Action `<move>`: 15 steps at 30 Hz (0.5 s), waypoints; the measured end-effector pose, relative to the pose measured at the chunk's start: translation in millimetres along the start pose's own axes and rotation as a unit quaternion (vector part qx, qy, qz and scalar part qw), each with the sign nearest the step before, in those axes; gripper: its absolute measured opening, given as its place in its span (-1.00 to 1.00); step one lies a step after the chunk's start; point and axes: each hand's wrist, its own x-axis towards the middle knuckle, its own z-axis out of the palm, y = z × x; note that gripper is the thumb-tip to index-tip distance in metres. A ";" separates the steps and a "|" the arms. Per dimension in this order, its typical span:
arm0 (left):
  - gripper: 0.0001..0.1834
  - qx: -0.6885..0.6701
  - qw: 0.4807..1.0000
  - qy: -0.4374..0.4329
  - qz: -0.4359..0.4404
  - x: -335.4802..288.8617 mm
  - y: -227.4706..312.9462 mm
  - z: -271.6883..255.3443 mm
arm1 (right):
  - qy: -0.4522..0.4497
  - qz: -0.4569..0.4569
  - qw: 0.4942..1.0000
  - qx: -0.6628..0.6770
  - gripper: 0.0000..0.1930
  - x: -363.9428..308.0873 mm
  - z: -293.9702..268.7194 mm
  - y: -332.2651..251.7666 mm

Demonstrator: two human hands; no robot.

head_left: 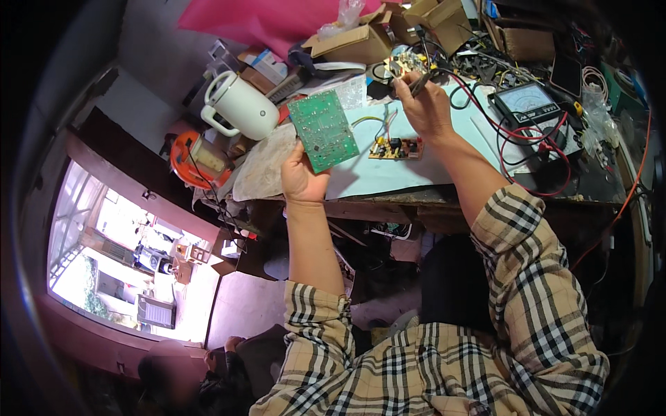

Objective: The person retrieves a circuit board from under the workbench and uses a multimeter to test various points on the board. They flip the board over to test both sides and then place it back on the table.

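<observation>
My left hand (305, 177) holds up a green circuit board (323, 132) by its lower left edge, thumb on the face. Its solder side, dotted with joints, is turned toward me. Higher and to the right, my right hand (424, 107) is closed around a dark, slim test probe (419, 84); its tip is too small to make out. Red and black leads run from beside that hand to an analog multimeter (528, 104). Between the hands, a small tan circuit board (396, 148) with parts and coloured wires lies on the pale sheet (374, 182). Another populated board (405, 64) lies beyond my right fingers.
A white kettle-like jug (239, 105) stands at the left, beside an orange round container (201, 161). Cardboard boxes (355, 44) and heaped cables and small parts (485, 61) crowd the back. Looped leads (538, 193) hang at the bench's right front edge. Another person sits at lower left.
</observation>
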 end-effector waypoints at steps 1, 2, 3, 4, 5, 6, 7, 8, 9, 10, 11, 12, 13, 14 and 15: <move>-0.65 -0.037 0.999 -0.016 -0.012 0.7 0.3 -7.4 | -0.006 0.007 1.000 0.002 -0.72 0.8 2.3 -1.3; -0.64 -0.079 0.996 -0.034 -0.032 2.6 -5.3 -8.4 | -0.002 0.002 1.000 0.000 -0.72 0.9 0.9 -0.6; -0.64 -0.082 0.996 -0.024 -0.023 4.8 -10.3 -9.0 | 0.002 -0.003 1.000 -0.001 -0.73 1.3 0.3 -0.4; -0.64 -0.084 0.996 -0.015 -0.014 7.2 -15.1 -9.5 | 0.006 -0.008 1.000 -0.002 -0.73 1.7 -0.3 -0.8; -0.64 -0.084 0.996 -0.002 -0.005 7.2 -18.9 -7.9 | 0.006 -0.005 1.000 -0.003 -0.73 0.9 -1.2 -2.6; -0.64 -0.088 0.996 0.000 0.002 7.4 -22.6 -6.2 | 0.006 -0.002 1.000 -0.004 -0.73 0.6 -2.7 -4.9; -0.64 -0.092 0.996 0.003 0.008 7.6 -26.1 -4.6 | 0.006 0.001 1.000 -0.005 -0.74 0.3 -4.1 -7.6; -0.64 -0.097 0.995 0.005 0.014 8.2 -28.9 -2.7 | 0.004 0.006 1.000 0.002 -0.74 1.0 -6.0 -11.1; -0.64 -0.099 0.995 0.015 0.016 8.6 -31.3 -1.6 | 0.008 0.002 1.000 0.005 -0.74 1.0 -5.4 -11.2; -0.64 -0.101 0.994 0.025 0.017 9.0 -33.8 -0.9 | 0.012 -0.003 1.000 0.008 -0.74 1.2 -5.0 -10.8; -0.64 -0.102 0.994 0.036 0.020 8.3 -34.8 -1.3 | 0.015 -0.007 1.000 0.013 -0.74 1.0 -3.2 -11.1; -0.64 -0.110 0.994 0.021 0.017 7.9 -35.3 -3.7 | 0.018 -0.018 1.000 0.019 -0.73 0.8 -0.8 -11.5; -0.64 -0.118 0.993 0.006 0.015 7.4 -35.4 -7.5 | 0.013 -0.015 1.000 0.021 -0.73 0.4 0.0 -12.4; -0.64 -0.126 0.992 -0.011 0.011 7.7 -36.7 -6.8 | 0.011 -0.012 1.000 0.023 -0.73 1.0 -1.8 -14.0; -0.64 -0.126 0.992 -0.004 0.013 8.2 -38.3 -6.3 | 0.009 -0.009 1.000 0.025 -0.73 1.2 -3.1 -14.5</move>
